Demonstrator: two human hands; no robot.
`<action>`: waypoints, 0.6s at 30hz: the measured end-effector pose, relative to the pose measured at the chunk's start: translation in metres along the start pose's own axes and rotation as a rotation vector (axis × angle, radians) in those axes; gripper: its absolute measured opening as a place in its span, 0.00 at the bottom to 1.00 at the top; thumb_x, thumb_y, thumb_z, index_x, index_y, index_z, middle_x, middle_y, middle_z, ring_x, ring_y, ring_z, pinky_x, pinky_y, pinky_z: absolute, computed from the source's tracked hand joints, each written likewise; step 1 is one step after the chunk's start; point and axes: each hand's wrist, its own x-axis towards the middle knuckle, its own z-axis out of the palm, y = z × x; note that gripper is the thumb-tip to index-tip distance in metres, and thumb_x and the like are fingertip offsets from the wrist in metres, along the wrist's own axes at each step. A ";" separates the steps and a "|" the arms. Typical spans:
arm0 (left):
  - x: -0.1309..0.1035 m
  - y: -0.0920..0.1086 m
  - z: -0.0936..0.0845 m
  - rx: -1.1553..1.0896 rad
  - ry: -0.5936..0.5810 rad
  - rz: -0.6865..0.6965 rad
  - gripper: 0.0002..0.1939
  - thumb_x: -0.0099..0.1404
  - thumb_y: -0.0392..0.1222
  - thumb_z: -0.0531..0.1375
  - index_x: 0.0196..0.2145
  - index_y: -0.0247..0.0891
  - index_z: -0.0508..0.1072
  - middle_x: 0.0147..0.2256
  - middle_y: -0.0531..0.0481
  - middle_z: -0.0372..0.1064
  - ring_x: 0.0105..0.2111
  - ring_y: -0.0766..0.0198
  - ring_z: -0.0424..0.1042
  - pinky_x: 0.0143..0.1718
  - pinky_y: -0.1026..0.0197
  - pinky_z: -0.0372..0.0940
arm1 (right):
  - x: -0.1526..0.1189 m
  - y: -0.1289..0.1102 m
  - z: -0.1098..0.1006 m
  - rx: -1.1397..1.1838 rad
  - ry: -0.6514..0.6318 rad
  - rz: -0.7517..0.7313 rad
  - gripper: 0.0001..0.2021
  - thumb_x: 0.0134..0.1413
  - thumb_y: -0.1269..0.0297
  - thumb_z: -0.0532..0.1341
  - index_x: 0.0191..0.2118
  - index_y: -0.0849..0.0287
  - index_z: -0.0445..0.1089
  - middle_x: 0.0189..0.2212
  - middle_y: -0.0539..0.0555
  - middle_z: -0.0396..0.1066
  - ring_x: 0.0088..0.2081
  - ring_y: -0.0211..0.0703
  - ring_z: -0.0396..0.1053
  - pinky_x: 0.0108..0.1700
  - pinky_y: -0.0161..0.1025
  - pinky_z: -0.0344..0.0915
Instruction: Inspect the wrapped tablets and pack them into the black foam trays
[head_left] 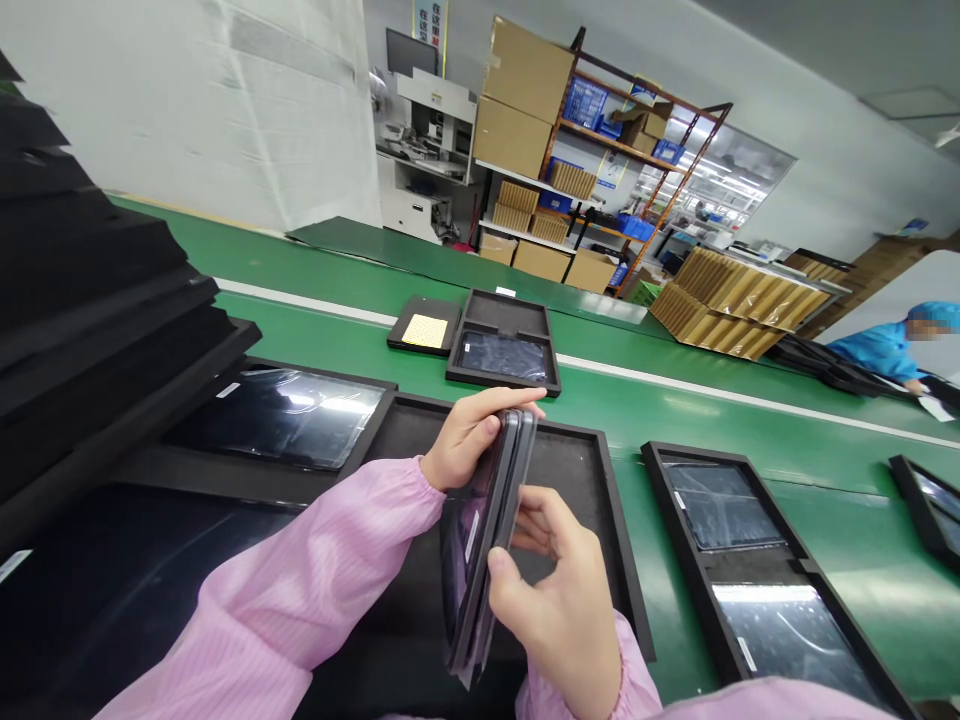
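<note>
R hand [570, 590] + L hand [469, 430]: grip closed on film-wrapped panels [480, 560], near-upright over blk tray [624, 540].
Step prob. squaring/checking edges; next move calls for even pressure, both sides. Beyond: two-pocket tray [510, 312] on green worktop [705, 430].

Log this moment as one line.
left hand: holds top end of panel stack | right hand: grips its right side | panel stack: nearly edge-on, over black tray
</note>
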 end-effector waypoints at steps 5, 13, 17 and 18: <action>0.000 -0.002 0.004 0.124 -0.029 0.082 0.28 0.72 0.60 0.49 0.54 0.39 0.76 0.37 0.44 0.78 0.36 0.57 0.71 0.41 0.54 0.64 | 0.004 -0.001 -0.002 0.002 0.087 -0.027 0.06 0.44 0.69 0.57 0.30 0.57 0.70 0.27 0.52 0.81 0.28 0.42 0.80 0.31 0.29 0.77; 0.002 -0.007 -0.004 0.115 0.028 0.024 0.30 0.71 0.62 0.48 0.53 0.39 0.76 0.35 0.45 0.77 0.35 0.57 0.70 0.40 0.54 0.62 | 0.000 0.001 -0.008 -0.029 -0.127 -0.107 0.27 0.39 0.73 0.58 0.51 0.61 0.70 0.45 0.56 0.80 0.45 0.46 0.79 0.46 0.35 0.77; 0.003 -0.009 -0.006 0.108 0.055 -0.005 0.32 0.70 0.64 0.48 0.53 0.38 0.77 0.34 0.45 0.77 0.35 0.56 0.70 0.41 0.53 0.62 | -0.002 0.004 -0.007 -0.021 -0.162 -0.082 0.32 0.37 0.74 0.58 0.55 0.60 0.68 0.48 0.56 0.78 0.49 0.48 0.78 0.48 0.38 0.76; 0.003 -0.008 -0.006 0.112 0.056 -0.011 0.32 0.70 0.64 0.48 0.52 0.38 0.77 0.34 0.45 0.77 0.35 0.56 0.70 0.41 0.53 0.62 | -0.002 0.004 -0.006 -0.012 -0.154 -0.071 0.31 0.37 0.74 0.58 0.54 0.59 0.69 0.48 0.57 0.79 0.48 0.48 0.78 0.47 0.38 0.77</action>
